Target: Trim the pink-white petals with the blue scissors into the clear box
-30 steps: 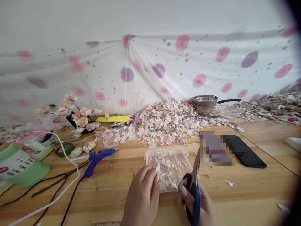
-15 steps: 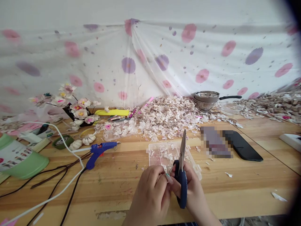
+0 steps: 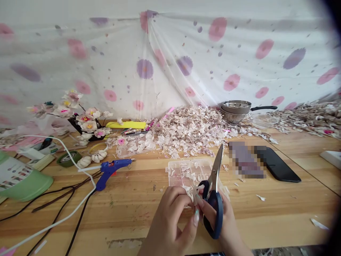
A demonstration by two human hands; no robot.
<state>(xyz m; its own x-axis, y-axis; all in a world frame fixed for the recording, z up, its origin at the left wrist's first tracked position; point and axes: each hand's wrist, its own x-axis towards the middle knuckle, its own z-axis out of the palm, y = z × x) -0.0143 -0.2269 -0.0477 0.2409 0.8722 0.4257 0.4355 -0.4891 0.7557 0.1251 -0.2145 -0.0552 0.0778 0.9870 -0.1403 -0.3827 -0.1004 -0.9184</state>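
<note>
Dark-blue-handled scissors (image 3: pixel 216 199) rest in my right hand (image 3: pixel 226 220), blades pointing up and nearly closed. My left hand (image 3: pixel 170 220) is closed beside it, its thumb and fingertips pinching a small whitish petal-like piece (image 3: pixel 196 192). The fingertips of both hands meet at this piece, so which part each one grips is partly hidden. Behind and beneath the hands lies a clear compartment box (image 3: pixel 174 164) holding loose white scraps.
A big heap of pale petal-like pieces (image 3: pixel 191 129) stands at the back, near metal pans (image 3: pixel 236 110). To the left are a blue glue gun (image 3: pixel 112 171), cords, green tape (image 3: pixel 68 159), crafted flowers (image 3: pixel 89 126) and a green container (image 3: pixel 29 181). A black phone (image 3: pixel 282 167) lies right.
The scissors have shifted right and tilted further right. My fingers have opened slightly, bringing the whitish piece into view. The camera view has moved slightly.
</note>
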